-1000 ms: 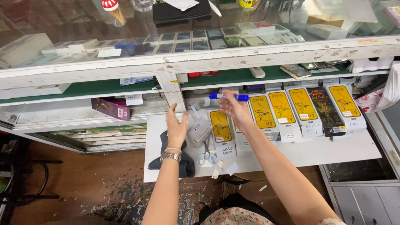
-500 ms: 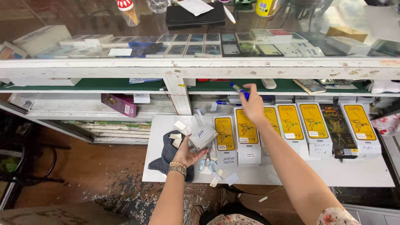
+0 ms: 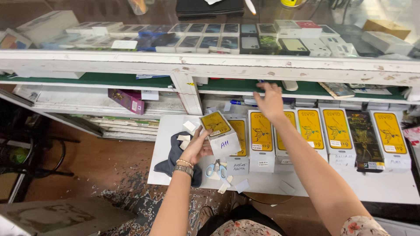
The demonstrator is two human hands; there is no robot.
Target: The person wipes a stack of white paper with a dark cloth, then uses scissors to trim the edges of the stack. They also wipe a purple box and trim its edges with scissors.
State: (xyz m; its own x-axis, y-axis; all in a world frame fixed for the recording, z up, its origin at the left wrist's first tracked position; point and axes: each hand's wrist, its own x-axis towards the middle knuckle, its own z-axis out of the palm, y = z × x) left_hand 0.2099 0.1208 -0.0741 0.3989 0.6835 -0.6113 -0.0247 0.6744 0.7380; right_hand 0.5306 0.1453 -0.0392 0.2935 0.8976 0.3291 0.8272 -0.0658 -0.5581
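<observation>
1. The person's left hand (image 3: 197, 146) holds a small yellow and white cardboard box (image 3: 219, 132) up off the white table (image 3: 385, 188). The thumb and fingers pinch its lower left edge, and the box is tilted, likely so the yellow front faces the person.

2. The right hand (image 3: 270, 101) reaches far forward to the green shelf (image 3: 109, 80) under the glass counter (image 3: 78, 26). Its fingers are spread a little and flat. I cannot tell if they hold anything; a blue pen (image 3: 238, 103) lies just beside and below the hand.

3. A row of tall yellow and white boxes (image 3: 337, 135) stands on the white table, side by side, fronts facing out, probably so each is easy to see and pick. One dark box (image 3: 364, 140) stands among them.

4. Each box has a white bottom part with small writing on it.

5. A dark grey cloth (image 3: 174, 159), small blue-handled scissors (image 3: 214, 168) and white paper scraps (image 3: 238, 185) lie on the table near the left hand.

6. A purple box (image 3: 127, 100) lies on the lower shelf at the left. Flat phone cases (image 3: 227, 41) lie in rows under the glass.
</observation>
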